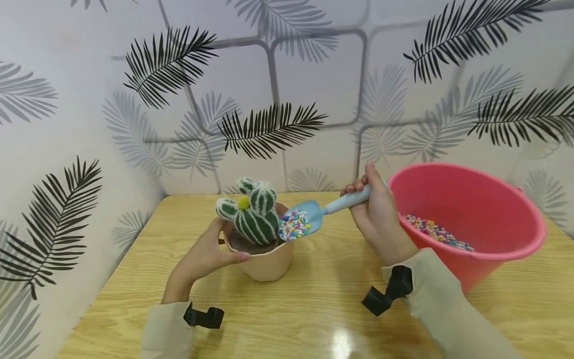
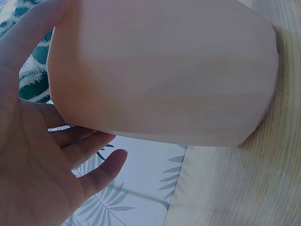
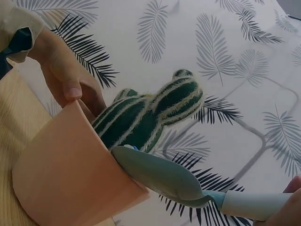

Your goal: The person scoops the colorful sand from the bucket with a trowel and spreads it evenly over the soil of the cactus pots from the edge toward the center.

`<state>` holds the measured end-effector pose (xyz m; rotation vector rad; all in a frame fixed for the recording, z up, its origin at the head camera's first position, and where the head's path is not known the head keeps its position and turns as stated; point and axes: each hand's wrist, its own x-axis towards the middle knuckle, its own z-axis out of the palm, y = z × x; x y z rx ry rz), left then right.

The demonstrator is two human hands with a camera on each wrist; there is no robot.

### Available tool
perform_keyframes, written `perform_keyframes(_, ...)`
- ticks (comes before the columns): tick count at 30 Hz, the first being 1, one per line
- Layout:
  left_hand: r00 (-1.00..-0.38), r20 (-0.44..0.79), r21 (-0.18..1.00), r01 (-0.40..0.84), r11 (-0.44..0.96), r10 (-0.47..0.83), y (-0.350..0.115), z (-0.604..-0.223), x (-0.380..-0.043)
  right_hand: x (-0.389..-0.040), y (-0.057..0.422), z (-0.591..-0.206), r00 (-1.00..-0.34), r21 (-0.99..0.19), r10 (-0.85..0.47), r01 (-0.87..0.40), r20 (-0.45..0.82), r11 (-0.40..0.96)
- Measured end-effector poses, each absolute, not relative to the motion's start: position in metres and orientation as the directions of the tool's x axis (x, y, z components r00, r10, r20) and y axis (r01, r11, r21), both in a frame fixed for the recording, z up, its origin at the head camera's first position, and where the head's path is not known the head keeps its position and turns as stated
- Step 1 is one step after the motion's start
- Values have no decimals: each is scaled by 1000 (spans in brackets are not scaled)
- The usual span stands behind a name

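A potted cactus (image 1: 256, 224) with white-fuzzed ribs and a yellow pompom stands in a peach pot (image 1: 269, 264) on the table. My left hand (image 1: 211, 252) grips the pot's left rim, thumb along the front and fingers behind. In my right hand (image 1: 376, 214) is the handle of a light blue trowel (image 1: 315, 214). Multicoloured pebbles (image 1: 294, 225) fill the trowel's blade, whose tip reaches over the pot's right rim. Seen in the right wrist view, the trowel (image 3: 160, 176) overlaps the rim beside the cactus (image 3: 136, 115). Grey-brown soil shows around the cactus base.
A large pink bucket (image 1: 471, 199) stands right of the pot, close behind my right forearm, with more coloured pebbles (image 1: 435, 233) inside. The wooden table (image 1: 287, 319) runs back to a leaf-patterned wall (image 1: 314, 85). Black straps circle both wrists.
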<state>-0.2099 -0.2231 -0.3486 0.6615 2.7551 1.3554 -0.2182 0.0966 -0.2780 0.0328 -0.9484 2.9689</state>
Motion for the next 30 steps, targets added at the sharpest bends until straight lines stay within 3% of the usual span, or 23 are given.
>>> perform_keyframes(19,-921,156,748,346,566,356,-214,-346,-207,-217,107,-276,-1000,-574,-13,6,9,-819)
perform_keyframes(30,-915,136,772,338,538,379,-221,-350,-209,-217,93,-268,-999,-664,20,-40,38,-747)
